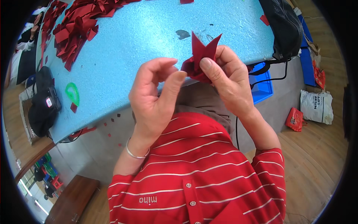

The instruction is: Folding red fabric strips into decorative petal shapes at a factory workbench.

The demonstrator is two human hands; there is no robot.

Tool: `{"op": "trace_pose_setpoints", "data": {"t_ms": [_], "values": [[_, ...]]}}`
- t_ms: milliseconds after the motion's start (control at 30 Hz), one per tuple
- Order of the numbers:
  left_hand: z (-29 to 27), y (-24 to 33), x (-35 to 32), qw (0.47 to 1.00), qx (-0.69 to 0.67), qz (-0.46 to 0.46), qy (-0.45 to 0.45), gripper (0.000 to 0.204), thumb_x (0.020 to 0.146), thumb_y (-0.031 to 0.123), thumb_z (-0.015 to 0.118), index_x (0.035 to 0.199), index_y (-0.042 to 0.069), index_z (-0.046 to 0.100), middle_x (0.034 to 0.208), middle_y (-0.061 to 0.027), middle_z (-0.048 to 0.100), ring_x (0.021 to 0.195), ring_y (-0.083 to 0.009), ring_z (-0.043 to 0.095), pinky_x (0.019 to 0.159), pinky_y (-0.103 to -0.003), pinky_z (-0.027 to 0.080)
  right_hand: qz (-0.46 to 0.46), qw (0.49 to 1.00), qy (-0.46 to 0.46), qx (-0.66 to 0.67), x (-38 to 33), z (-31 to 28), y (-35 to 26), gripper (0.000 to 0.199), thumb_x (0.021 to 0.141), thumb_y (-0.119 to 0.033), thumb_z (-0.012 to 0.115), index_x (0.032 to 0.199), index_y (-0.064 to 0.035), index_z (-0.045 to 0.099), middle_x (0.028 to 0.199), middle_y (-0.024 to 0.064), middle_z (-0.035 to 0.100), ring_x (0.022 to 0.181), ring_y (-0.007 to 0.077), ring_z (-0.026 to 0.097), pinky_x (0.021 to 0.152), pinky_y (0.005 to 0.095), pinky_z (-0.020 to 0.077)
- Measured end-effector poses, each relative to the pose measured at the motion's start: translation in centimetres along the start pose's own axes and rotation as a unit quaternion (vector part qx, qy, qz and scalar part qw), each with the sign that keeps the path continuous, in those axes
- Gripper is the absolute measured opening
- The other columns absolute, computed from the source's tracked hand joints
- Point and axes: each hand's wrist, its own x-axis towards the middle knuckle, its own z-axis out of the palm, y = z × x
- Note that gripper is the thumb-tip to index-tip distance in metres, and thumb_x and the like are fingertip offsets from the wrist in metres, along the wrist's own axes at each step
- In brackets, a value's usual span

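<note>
Head view: a folded dark-red ribbon piece (201, 50) was held at the near edge of the tabletop (141, 44).
It was pinched by the right hand (234, 83); the left hand (154, 93) was held half-open beside it, thumb contact being impossible to tell.

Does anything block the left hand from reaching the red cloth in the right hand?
Nothing visible does. The left hand is right beside the red cloth; whether they touch is unclear. The right hand grips it from the other side.
</note>
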Motion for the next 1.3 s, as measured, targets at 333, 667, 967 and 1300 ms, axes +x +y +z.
{"op": "trace_pose_setpoints", "data": {"t_ms": [333, 667, 967, 1300], "values": [[-0.3, 0.1, 0.3, 0.921, -0.261, -0.288, -0.034, 0.013, 0.101, 0.008, 0.065, 0.110, -0.001, 0.066, 0.096, -0.0026, 0.069, 0.088, -0.0059, 0.061, 0.080, -0.022, 0.051, -0.067, 0.994, 0.036, 0.074, -0.6, 1.5, 1.0, 0.017, 0.103, -0.011, 0.061, 0.118, -0.0025, 0.059, 0.104, 0.0031, 0.066, 0.093, 0.0074, 0.063, 0.082, 0.0248, 0.0541], [-0.6, 0.4, 1.0, 0.955, 0.232, 0.178, -0.058, 0.026, 0.085, -0.007, 0.073, 0.108, 0.004, 0.070, 0.092, -0.0108, 0.068, 0.076, -0.0218, 0.065, 0.067, -0.031, 0.052, -0.140, 0.987, 0.025, -0.078, -0.6, 0.7, 2.0, 0.016, 0.105, -0.013, 0.058, 0.117, -0.0019, 0.058, 0.100, 0.0024, 0.066, 0.088, 0.0066, 0.062, 0.078, 0.0249, 0.0540], [-1.2, 0.9, 1.3, 0.928, 0.282, 0.231, -0.077, 0.024, 0.081, -0.006, 0.077, 0.102, 0.003, 0.070, 0.097, -0.0099, 0.070, 0.084, -0.0212, 0.066, 0.072, -0.031, 0.053, -0.118, 0.989, 0.015, -0.087, -0.6, 0.5, 1.9, 0.017, 0.105, -0.014, 0.058, 0.116, -0.0004, 0.058, 0.097, 0.0035, 0.066, 0.088, 0.0070, 0.061, 0.077, 0.0247, 0.0536], [-1.5, 1.0, 1.9, 0.973, 0.194, 0.069, -0.101, 0.013, 0.087, -0.003, 0.072, 0.098, 0.002, 0.069, 0.085, -0.0105, 0.067, 0.074, -0.0228, 0.066, 0.066, -0.031, 0.052, -0.064, 0.989, 0.001, -0.133, -0.5, 0.4, 1.2, 0.026, 0.095, -0.013, 0.071, 0.113, -0.0008, 0.057, 0.095, 0.0036, 0.065, 0.087, 0.0073, 0.062, 0.075, 0.0244, 0.0522]]}}
